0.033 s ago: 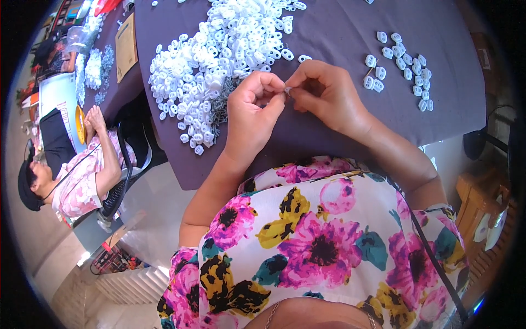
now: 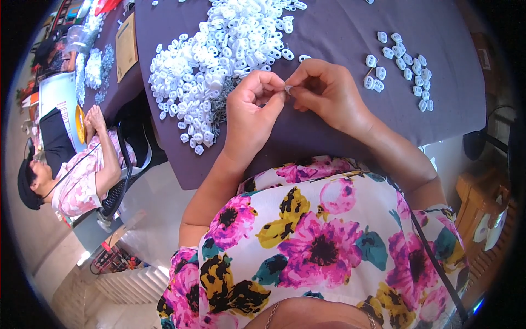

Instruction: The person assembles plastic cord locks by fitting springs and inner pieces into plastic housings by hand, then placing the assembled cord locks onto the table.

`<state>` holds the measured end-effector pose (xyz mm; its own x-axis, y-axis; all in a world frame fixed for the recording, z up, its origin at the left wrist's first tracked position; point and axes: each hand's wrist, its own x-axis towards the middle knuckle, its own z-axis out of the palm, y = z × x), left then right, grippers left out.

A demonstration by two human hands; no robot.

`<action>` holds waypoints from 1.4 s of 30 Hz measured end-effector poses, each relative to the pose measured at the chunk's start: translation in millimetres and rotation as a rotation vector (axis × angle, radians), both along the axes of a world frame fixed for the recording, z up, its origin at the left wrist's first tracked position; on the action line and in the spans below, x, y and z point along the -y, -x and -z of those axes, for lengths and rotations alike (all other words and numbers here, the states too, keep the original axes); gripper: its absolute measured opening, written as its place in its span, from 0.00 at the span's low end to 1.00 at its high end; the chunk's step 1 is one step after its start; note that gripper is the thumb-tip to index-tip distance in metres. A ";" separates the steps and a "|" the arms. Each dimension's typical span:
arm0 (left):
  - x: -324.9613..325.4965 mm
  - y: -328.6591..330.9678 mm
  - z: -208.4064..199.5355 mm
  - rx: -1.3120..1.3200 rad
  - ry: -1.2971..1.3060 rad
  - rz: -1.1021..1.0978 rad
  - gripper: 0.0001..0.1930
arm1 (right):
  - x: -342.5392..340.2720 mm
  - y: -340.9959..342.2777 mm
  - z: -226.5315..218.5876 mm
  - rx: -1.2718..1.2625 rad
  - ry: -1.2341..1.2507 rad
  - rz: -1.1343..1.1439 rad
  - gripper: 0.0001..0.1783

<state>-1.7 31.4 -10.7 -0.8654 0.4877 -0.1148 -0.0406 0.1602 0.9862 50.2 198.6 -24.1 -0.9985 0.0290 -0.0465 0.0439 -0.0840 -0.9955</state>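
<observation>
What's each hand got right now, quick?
Left hand: closed, pinching a small white piece.
Right hand: closed, pinching the same piece from the other side.

A small whitish piece (image 2: 288,89) is pinched between the fingertips of the left hand (image 2: 249,112) and the right hand (image 2: 331,101), and is largely covered, so that its outline cannot be made out. Loose white pieces (image 2: 235,33), rounded and many pierced by two oval holes, are heaped on the worktop (image 2: 339,33) beyond and to the left, turned at varied angles. Thin dark-grey pieces (image 2: 222,101) are massed against the heap's near side, beside the left hand. A separate group (image 2: 407,59) of similar white pieces is spread well apart, at the right, in loose clusters
</observation>
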 end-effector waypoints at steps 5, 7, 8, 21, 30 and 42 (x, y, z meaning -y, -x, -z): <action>2.4 4.7 -9.8 0.084 -0.081 0.005 0.11 | -8.0 4.2 1.2 0.028 0.141 -0.021 0.02; 8.8 9.0 -12.7 0.094 -0.043 -0.014 0.13 | -10.7 5.9 0.0 0.021 0.170 0.028 0.03; 8.6 9.0 -11.6 0.095 -0.041 -0.011 0.13 | -12.5 7.1 -0.9 0.013 0.197 0.075 0.04; 0.2 7.5 -6.7 -0.788 0.610 0.296 0.10 | -12.9 8.6 -6.8 0.034 0.251 0.080 0.05; 14.9 11.8 -11.5 0.215 -0.098 0.075 0.14 | -13.5 10.3 -6.5 0.055 0.333 0.033 0.05; 16.8 9.2 -7.1 0.240 -0.099 -0.036 0.11 | -11.4 9.7 -2.1 0.102 0.378 -0.058 0.05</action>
<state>-10.8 14.6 -3.6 -0.8359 0.4765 -0.2726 -0.2794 0.0581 0.9584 40.5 210.0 -22.0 -0.9877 -0.0654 -0.1421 0.1563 -0.4387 -0.8849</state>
